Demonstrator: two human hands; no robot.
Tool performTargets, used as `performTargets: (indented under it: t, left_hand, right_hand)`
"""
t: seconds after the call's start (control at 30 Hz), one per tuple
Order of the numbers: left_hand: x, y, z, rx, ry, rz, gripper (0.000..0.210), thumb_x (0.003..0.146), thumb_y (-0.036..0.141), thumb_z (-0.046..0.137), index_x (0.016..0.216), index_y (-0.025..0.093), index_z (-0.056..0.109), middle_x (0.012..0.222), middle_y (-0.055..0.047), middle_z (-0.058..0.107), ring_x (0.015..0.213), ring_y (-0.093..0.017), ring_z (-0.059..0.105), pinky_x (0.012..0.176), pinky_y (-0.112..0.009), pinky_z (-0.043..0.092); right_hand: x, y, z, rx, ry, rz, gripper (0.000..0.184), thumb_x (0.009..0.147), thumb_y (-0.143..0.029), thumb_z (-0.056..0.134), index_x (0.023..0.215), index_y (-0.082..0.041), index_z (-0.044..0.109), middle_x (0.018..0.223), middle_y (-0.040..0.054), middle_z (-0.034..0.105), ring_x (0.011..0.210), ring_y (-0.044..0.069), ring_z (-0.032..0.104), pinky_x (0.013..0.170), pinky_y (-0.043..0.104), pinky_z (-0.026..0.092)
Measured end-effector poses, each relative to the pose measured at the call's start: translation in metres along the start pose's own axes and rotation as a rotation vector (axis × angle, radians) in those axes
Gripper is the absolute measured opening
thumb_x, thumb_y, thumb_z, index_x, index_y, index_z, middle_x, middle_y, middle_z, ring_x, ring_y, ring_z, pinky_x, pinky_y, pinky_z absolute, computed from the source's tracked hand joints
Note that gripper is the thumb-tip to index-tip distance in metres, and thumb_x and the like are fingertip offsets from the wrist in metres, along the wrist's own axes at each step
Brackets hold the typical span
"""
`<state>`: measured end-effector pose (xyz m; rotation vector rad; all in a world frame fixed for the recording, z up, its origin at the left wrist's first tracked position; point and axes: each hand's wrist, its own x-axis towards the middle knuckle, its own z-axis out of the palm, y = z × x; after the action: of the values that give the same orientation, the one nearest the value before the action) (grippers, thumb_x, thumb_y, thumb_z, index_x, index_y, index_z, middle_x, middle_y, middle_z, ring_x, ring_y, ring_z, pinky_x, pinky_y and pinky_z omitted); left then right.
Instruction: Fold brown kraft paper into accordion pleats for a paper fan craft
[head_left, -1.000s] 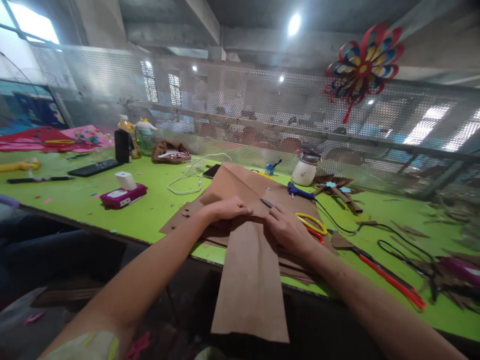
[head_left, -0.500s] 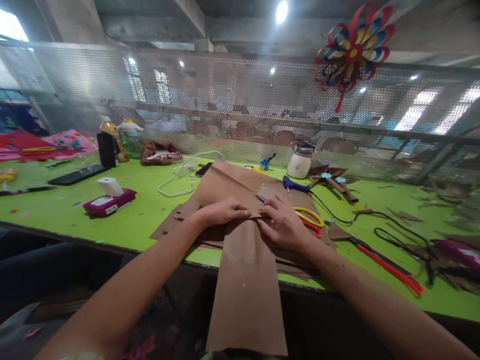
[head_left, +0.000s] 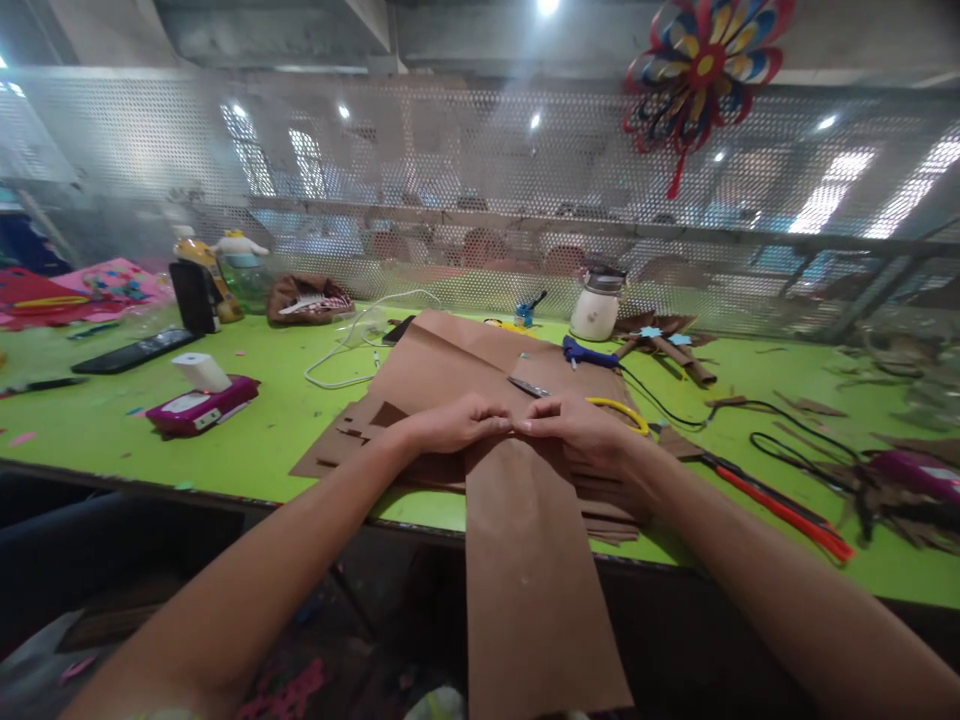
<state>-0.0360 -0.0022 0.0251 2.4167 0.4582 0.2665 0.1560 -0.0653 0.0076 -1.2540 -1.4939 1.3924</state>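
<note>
A long strip of brown kraft paper (head_left: pixel 529 570) hangs down over the table's front edge. My left hand (head_left: pixel 466 422) pinches its top edge between thumb and fingers. Close beside it, my right hand (head_left: pixel 577 425) pinches the same edge, and the fingertips of both hands almost meet. Beneath my hands lies a stack of brown paper sheets (head_left: pixel 450 352), some with slits cut at the left. Scissors (head_left: pixel 616 408) with a yellow handle rest on the stack, partly hidden by my right hand; their blades point to the upper left.
A blue glue gun (head_left: pixel 589 353) with a black cord lies behind my right hand. To the right is a red-handled tool (head_left: pixel 787 510) among paper scraps. A purple box (head_left: pixel 202 402) stands left, a white jar (head_left: pixel 597 305) at the back. Perforated metal screen (head_left: pixel 450 170) behind the table.
My right hand has drawn in closer to the left, its fingers now pinching the paper's edge. The hanging strip has swung to the right at its lower end. The view has tilted slightly down.
</note>
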Motion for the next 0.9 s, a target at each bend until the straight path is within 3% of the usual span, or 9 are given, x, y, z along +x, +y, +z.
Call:
performTargets:
  t: [0.2,0.43,0.67,0.9]
  left_hand:
    - [-0.002,-0.002,0.001,-0.057,-0.017,-0.008,0.038,0.087,0.041,0.036,0.087,0.011,0.059,0.075,-0.001,0.054,0.067,-0.011,0.046,0.060,-0.021,0.034]
    - [-0.007,0.001,-0.001,-0.034,-0.062,-0.063,0.038,0.087,0.046,0.037,0.086,0.013,0.058,0.055,0.003,0.048,0.046,-0.007,0.042,0.049,-0.019,0.032]
    - [-0.011,0.007,-0.002,-0.179,-0.097,-0.108,0.036,0.088,0.047,0.034,0.084,0.015,0.051,0.043,0.005,0.048,0.036,-0.008,0.043,0.044,-0.019,0.032]
    - [-0.011,0.008,-0.003,-0.245,-0.106,-0.185,0.036,0.086,0.049,0.037,0.086,0.016,0.052,0.048,0.004,0.054,0.036,-0.008,0.047,0.042,-0.019,0.031]
  right_hand:
    - [-0.003,-0.004,0.006,0.058,0.061,0.009,0.028,0.055,-0.034,0.074,0.065,-0.015,0.058,0.051,-0.0055,0.050,0.047,0.006,0.040,0.047,0.021,0.027]
    - [-0.004,-0.007,0.008,-0.236,0.154,-0.109,0.024,0.060,-0.033,0.070,0.062,-0.013,0.059,0.056,-0.0036,0.051,0.051,0.007,0.041,0.050,0.022,0.029]
    - [-0.005,-0.008,-0.010,-0.050,0.104,-0.054,0.026,0.058,-0.035,0.072,0.065,-0.013,0.060,0.054,-0.0025,0.053,0.049,0.007,0.043,0.048,0.022,0.029]
    - [-0.004,-0.005,-0.020,-0.058,0.144,-0.138,0.028,0.057,-0.037,0.073,0.062,-0.013,0.060,0.052,-0.0028,0.051,0.048,0.007,0.039,0.047,0.022,0.026]
